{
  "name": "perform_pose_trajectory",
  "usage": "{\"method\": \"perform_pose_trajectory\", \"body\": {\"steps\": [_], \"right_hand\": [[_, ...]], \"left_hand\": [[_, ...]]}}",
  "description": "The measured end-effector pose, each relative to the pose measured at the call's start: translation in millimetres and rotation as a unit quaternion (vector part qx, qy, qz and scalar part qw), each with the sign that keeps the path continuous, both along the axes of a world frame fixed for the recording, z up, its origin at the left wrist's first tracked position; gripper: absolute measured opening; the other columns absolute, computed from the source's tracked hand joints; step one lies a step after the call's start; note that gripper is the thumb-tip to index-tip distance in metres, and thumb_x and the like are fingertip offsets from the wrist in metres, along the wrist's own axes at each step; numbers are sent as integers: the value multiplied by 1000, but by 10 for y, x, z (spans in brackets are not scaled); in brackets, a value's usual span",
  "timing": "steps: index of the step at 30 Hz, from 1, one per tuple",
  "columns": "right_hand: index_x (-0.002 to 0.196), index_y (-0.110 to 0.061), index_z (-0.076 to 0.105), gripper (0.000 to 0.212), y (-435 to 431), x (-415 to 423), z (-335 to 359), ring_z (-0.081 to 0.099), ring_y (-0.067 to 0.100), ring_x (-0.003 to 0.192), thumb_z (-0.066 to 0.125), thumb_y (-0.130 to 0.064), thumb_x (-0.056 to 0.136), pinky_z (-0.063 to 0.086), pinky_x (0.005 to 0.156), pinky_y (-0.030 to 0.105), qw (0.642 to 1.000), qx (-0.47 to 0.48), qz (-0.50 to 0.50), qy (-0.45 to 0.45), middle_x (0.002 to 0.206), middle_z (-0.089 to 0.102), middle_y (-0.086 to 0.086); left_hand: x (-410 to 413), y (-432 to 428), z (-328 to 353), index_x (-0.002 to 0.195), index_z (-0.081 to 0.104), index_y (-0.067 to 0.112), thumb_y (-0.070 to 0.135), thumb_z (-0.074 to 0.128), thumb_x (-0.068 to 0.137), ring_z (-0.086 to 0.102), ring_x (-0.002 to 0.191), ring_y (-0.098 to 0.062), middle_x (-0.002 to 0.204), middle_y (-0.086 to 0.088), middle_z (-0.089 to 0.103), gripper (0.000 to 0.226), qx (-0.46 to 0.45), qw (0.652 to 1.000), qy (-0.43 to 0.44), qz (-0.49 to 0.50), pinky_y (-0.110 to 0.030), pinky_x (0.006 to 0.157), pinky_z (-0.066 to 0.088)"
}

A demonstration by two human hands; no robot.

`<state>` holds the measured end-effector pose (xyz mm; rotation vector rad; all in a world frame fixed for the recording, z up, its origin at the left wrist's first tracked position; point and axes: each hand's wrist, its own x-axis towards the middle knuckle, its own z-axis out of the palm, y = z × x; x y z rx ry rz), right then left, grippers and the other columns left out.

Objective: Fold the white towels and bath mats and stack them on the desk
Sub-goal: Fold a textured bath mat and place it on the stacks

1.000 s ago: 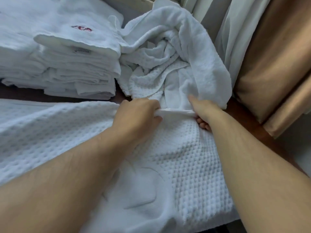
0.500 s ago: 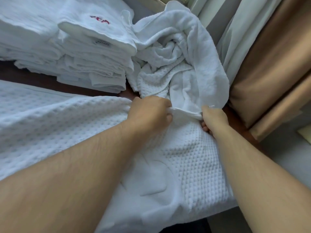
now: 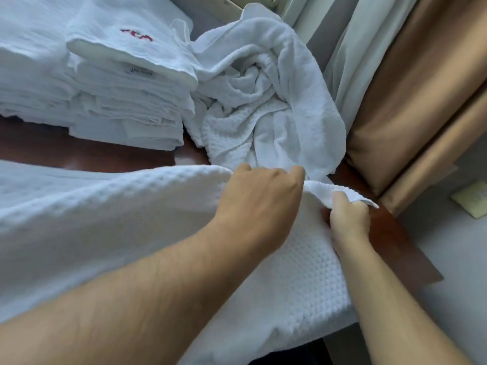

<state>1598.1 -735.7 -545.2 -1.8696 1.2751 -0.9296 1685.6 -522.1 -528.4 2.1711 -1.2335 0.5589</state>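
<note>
A white waffle-weave bath mat point(image 3: 110, 222) lies spread across the brown desk point(image 3: 87, 156) in front of me. My left hand point(image 3: 261, 204) grips its far edge with curled fingers. My right hand point(image 3: 347, 217) pinches the mat's far right corner, lifted a little off the desk. Behind them sits a crumpled heap of white towels point(image 3: 266, 101). A stack of folded white towels point(image 3: 110, 83) with red stitching on top stands at the back left.
Tan and pale curtains point(image 3: 411, 96) hang at the right, close to the desk's corner. The desk's right edge point(image 3: 411, 256) drops to a grey floor with a yellow paper point(image 3: 471, 201) on it.
Both hands have pulled the mat's far edge toward me and to the right. The right hand now lifts the corner off the desk, away from the crumpled heap.
</note>
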Motion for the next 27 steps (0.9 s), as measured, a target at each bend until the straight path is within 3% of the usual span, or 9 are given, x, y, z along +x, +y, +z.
{"method": "perform_pose_trajectory", "body": {"steps": [2, 4, 7, 9, 11, 14, 18, 23, 27], "right_hand": [[83, -17, 76, 35, -7, -194, -26, 72, 18, 78, 59, -47, 75, 58, 65, 37, 993, 13, 103, 57, 83, 76, 0], [87, -17, 77, 29, 1, -318, -55, 73, 9, 78, 61, -40, 90, 55, 59, 22, 984, 11, 176, 26, 84, 77, -2], [67, -4, 63, 38, 42, -379, -93, 57, 0, 57, 56, -31, 92, 45, 53, 12, 989, -86, 109, -45, 62, 66, -2], [50, -8, 41, 42, 74, -376, -97, 43, 6, 44, 50, -34, 81, 33, 42, 17, 987, -153, -5, -41, 41, 45, -6], [47, -10, 36, 40, 109, -351, -58, 38, 13, 44, 46, -34, 78, 30, 43, 31, 984, -163, -61, -28, 41, 37, -5], [52, -9, 36, 39, 87, -338, 21, 35, 15, 47, 43, -37, 79, 26, 45, 30, 991, -120, 11, 50, 48, 38, -2], [48, -19, 34, 57, -42, -645, -18, 30, 9, 42, 57, -37, 97, 27, 39, 21, 968, -92, 200, 122, 43, 32, -9], [44, -17, 30, 62, -32, -703, -128, 35, 13, 39, 56, -29, 98, 26, 39, 21, 979, -163, 105, 56, 35, 33, -8], [44, -17, 32, 59, -32, -706, -172, 34, 14, 42, 56, -33, 95, 24, 52, 29, 977, -185, 77, 66, 35, 36, -5]], "left_hand": [[-133, -23, -117, 99, 52, 23, 18, 58, 85, 28, 46, -18, 59, 5, 30, 16, 53, 998, 18, -29, -30, 50, 11], [-200, -58, -230, 99, 53, 25, 23, 57, 87, 22, 47, -15, 61, 5, 27, 12, 85, 995, 24, -46, -31, 48, 9], [-183, -60, -275, 110, 59, 28, 30, 54, 90, 34, 50, -18, 66, 4, 41, 21, 106, 992, 36, -59, -30, 47, 17], [-139, -40, -279, 113, 60, 30, 35, 52, 91, 56, 65, -23, 80, 2, 61, 25, 107, 991, 38, -63, -31, 54, 33], [-136, -28, -277, 102, 56, 25, 37, 49, 89, 61, 72, -25, 84, 2, 66, 19, 105, 992, 32, -57, -33, 63, 35], [-151, -11, -261, 85, 43, 25, 35, 45, 88, 49, 63, -25, 79, 2, 64, 10, 106, 994, -10, -38, -34, 65, 26], [-211, -83, -229, 86, 60, 26, 24, 46, 92, 52, 73, -18, 71, 8, 55, 15, 159, 984, -76, 30, -36, 73, 19], [-484, -83, -338, 106, 70, 44, 29, 51, 93, 50, 95, -15, 88, 11, 59, 28, 70, 991, 70, 91, -40, 89, 20], [-512, -3, -315, 95, 76, 41, 29, 60, 84, 53, 79, -16, 74, 12, 55, 23, -19, 999, 7, 39, -40, 85, 24]]}}
